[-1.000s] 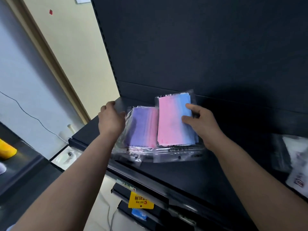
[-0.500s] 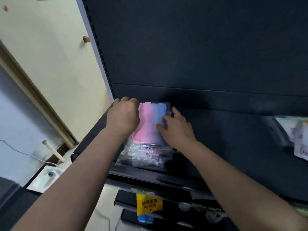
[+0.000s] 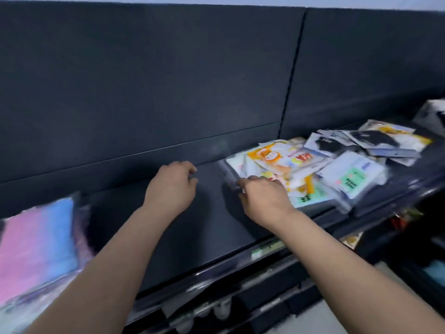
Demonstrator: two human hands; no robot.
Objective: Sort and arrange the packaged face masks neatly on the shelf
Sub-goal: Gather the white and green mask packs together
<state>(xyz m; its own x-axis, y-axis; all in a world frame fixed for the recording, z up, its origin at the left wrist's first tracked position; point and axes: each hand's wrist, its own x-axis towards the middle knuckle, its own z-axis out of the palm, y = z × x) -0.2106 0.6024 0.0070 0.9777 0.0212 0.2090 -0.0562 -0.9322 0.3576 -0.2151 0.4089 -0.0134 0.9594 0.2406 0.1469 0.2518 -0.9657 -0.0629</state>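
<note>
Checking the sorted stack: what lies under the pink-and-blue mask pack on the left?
A purple pack peeks out past the right edge of the pink-and-blue pack, apparently beneath it. The top pack and blur hide whether more lie under it.

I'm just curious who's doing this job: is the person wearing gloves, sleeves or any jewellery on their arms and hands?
No gloves: the left hand and the right hand are bare. The left forearm and the right forearm are bare as well, with no sleeve reaching into view. No watch, bracelet or ring shows, though the picture is blurred, so something small could be missed.
</note>
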